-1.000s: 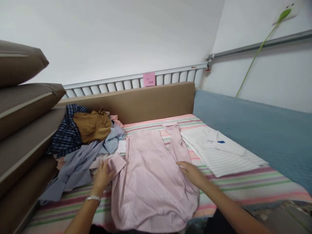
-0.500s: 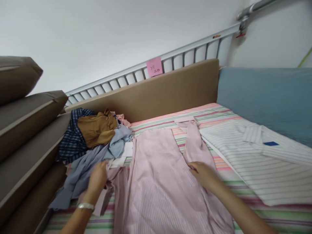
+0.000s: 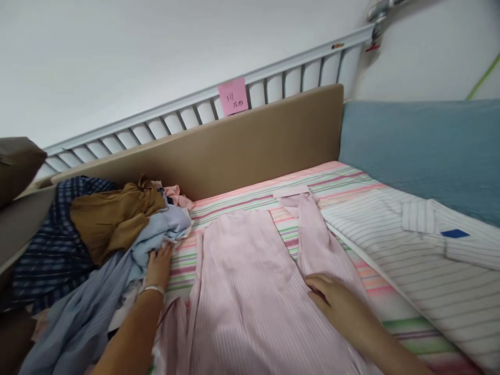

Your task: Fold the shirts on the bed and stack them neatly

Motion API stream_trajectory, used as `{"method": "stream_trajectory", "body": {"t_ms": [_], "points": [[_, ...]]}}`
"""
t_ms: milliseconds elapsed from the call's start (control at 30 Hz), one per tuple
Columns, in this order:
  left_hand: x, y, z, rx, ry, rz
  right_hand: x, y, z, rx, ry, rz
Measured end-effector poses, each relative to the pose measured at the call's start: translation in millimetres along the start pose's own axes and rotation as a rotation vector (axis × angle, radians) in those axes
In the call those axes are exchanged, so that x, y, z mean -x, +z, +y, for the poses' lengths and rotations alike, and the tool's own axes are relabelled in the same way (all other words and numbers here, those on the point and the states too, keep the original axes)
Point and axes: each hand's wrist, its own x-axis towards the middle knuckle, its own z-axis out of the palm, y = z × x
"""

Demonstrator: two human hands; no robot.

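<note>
A pale pink striped shirt (image 3: 242, 281) lies spread on the striped bedsheet (image 3: 250, 200), one sleeve (image 3: 312, 234) stretched toward the headboard. My right hand (image 3: 336, 302) rests flat on the shirt at the base of that sleeve, fingers together. My left hand (image 3: 159, 264), a bracelet on its wrist, presses against the edge of the clothes pile (image 3: 105, 234) to the left, fingers extended into the light blue garment (image 3: 117, 276). It holds nothing that I can make out.
The pile holds a navy plaid piece (image 3: 50, 250) and a mustard one (image 3: 109, 219). A folded white striped shirt (image 3: 422, 260) lies at right by a blue cushion (image 3: 422, 146). A tan headboard (image 3: 234, 146) with a pink note (image 3: 233, 97) stands behind.
My left hand let go of the pink left sleeve and moved up to the clothes pile. My right hand stayed on the shirt. The view shifted closer and leftward.
</note>
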Motion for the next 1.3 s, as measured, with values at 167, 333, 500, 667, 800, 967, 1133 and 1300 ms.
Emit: {"method": "stream_trajectory", "body": {"t_ms": [167, 333, 500, 667, 800, 967, 1133, 1300], "points": [[-9, 4.8, -2, -0.049, -0.071, -0.001, -1, 1, -1, 0.002, 0.014, -0.011], [3, -25.0, 42, -0.061, -0.045, 0.030, 4, -3, -7, -0.012, 0.013, -0.008], [18, -34.6, 112, 0.280, 0.232, 0.116, 9, -5, -11, -0.035, 0.003, 0.015], [-2, -2.8, 83, 0.382, 0.079, 0.058, 9, -5, -11, -0.032, 0.007, 0.011], [-19, -1.7, 45, 0.370, 0.024, 0.043, 8, -4, -11, -0.018, 0.016, 0.006], [-16, -38.4, 125, 0.453, 0.143, 0.089, 8, -4, -10, -0.022, 0.014, 0.000], [-47, -72.0, 204, 0.594, 0.324, -0.028, 9, -5, -12, -0.012, 0.032, -0.004], [-98, -94.8, 210, 0.600, 0.168, -0.118, 8, -9, -15, -0.048, 0.052, -0.002]]}}
